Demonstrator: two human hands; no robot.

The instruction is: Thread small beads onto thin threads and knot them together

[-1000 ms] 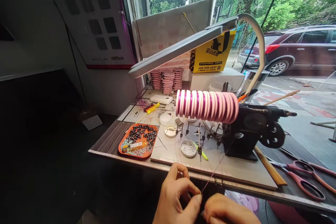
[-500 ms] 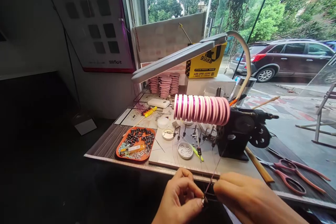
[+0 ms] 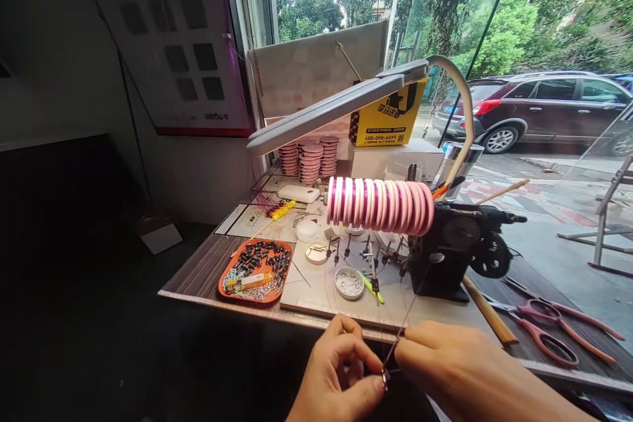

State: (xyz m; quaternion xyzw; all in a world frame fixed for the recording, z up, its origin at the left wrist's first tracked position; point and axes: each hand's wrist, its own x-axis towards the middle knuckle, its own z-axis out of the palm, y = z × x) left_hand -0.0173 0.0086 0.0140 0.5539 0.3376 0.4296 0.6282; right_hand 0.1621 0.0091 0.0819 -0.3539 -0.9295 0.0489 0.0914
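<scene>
My left hand (image 3: 336, 376) pinches a small metal piece (image 3: 384, 379) between thumb and forefinger, just below the table's front edge. My right hand (image 3: 459, 369) is closed next to it, fingertips pinching a thin line (image 3: 400, 333). The line runs up to a black winding machine (image 3: 445, 254) that carries a row of pink spools (image 3: 380, 206). Both hands meet at the metal piece.
An orange tray (image 3: 257, 271) of small dark parts sits at the left. A small white dish (image 3: 349, 281), a grey desk lamp (image 3: 336, 105), stacked pink spools (image 3: 310, 159) and a yellow box (image 3: 388, 119) stand behind. Pink-handled scissors (image 3: 548, 330) lie at the right.
My right hand has risen from the bottom edge and now pinches the line beside the left hand. The view has also tilted up a little.
</scene>
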